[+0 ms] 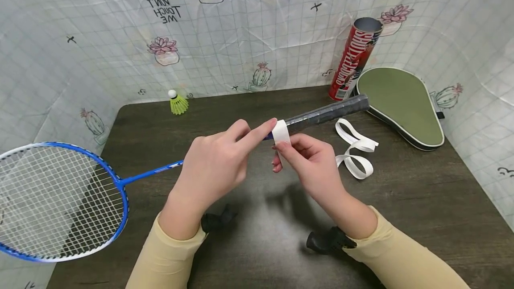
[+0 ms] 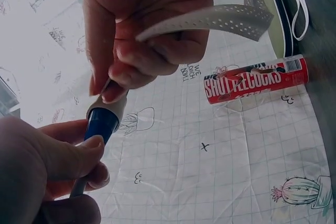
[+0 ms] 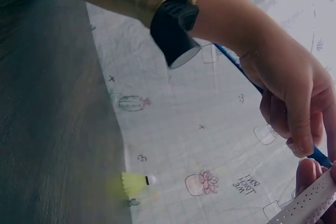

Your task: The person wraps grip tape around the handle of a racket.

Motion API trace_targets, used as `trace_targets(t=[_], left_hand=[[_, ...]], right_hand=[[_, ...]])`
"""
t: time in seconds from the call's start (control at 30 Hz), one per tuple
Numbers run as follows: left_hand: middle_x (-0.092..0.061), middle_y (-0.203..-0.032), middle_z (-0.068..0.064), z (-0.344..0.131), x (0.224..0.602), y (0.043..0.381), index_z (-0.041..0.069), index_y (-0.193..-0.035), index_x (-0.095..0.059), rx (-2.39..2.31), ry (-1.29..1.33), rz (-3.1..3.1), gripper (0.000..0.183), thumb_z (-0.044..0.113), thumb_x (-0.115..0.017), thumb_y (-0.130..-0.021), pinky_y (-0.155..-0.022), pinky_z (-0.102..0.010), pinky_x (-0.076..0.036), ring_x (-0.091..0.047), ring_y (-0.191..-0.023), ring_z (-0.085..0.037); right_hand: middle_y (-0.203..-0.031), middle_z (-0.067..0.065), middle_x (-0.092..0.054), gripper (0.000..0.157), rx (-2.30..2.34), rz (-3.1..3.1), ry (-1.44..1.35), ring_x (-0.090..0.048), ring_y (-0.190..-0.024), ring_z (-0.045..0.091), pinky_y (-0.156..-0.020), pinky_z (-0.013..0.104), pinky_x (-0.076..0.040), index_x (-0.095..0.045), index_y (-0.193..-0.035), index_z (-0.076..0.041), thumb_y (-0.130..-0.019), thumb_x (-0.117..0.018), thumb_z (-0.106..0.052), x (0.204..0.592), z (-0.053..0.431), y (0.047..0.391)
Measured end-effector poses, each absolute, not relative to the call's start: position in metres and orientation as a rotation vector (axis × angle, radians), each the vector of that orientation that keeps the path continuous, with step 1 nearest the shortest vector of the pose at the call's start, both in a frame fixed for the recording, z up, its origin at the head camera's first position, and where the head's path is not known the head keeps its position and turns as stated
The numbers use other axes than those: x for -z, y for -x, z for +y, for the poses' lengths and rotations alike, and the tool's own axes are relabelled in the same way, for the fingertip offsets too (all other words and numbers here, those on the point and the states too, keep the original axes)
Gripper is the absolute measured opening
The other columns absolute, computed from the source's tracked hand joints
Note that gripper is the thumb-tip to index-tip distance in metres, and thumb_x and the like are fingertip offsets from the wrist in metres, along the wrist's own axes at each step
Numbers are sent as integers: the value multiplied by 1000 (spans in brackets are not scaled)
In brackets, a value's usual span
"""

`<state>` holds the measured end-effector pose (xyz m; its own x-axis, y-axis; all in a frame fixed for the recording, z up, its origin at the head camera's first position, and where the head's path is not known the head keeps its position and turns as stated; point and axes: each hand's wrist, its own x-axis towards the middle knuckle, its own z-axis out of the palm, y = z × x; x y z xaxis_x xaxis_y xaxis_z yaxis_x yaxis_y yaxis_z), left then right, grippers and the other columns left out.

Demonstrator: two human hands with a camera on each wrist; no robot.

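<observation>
A blue and white badminton racket is held above the table, its dark grey handle pointing up and right. My left hand grips it where shaft meets handle, index finger stretched along toward the white tape. White perforated grip tape wraps round the handle's lower end, beside the blue cone seen in the left wrist view. With thumb and fingers my right hand pinches this tape just below the handle. The tape's loose length hangs in curls to the right of that hand.
A yellow shuttlecock stands at the table's back left. At the back right are a red shuttlecock tube and a green paddle-shaped case. Patterned cloth hangs behind the dark wooden table.
</observation>
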<state>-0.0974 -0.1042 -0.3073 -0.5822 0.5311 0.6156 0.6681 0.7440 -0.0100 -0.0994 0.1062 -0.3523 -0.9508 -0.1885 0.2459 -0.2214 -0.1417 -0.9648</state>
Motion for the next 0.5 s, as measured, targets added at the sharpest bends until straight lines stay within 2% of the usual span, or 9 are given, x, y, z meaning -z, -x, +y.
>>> trace_targets(t=[0.23,0.37,0.5], left_hand=[[-48,-78,4,-102,308,96,25,-145,-61,303,880,-2353,74,-8,-43,-82,-43,-27,-16,-15,-50,-12],[-49,-77,4,-103,308,97,25,-145,-61,331,865,-2385,64,-4,-48,-89,-42,-27,-18,-16,-49,-13],[-50,-76,5,-104,307,96,25,-145,-61,399,886,-2414,50,6,-57,-99,-42,-27,-21,-18,-48,-12]], right_hand=[[-72,7,-71,13,-2248,-2029,-490,-71,-63,21,-70,33,-62,-71,-92,5,-100,-67,-4,355,106,101],[-70,6,-69,13,-2142,-2046,-520,-69,-63,19,-66,30,-60,-70,-88,4,-98,-69,-4,355,106,101],[-74,1,-68,12,-1927,-2047,-532,-64,-67,12,-62,23,-53,-72,-81,1,-93,-74,0,358,106,103]])
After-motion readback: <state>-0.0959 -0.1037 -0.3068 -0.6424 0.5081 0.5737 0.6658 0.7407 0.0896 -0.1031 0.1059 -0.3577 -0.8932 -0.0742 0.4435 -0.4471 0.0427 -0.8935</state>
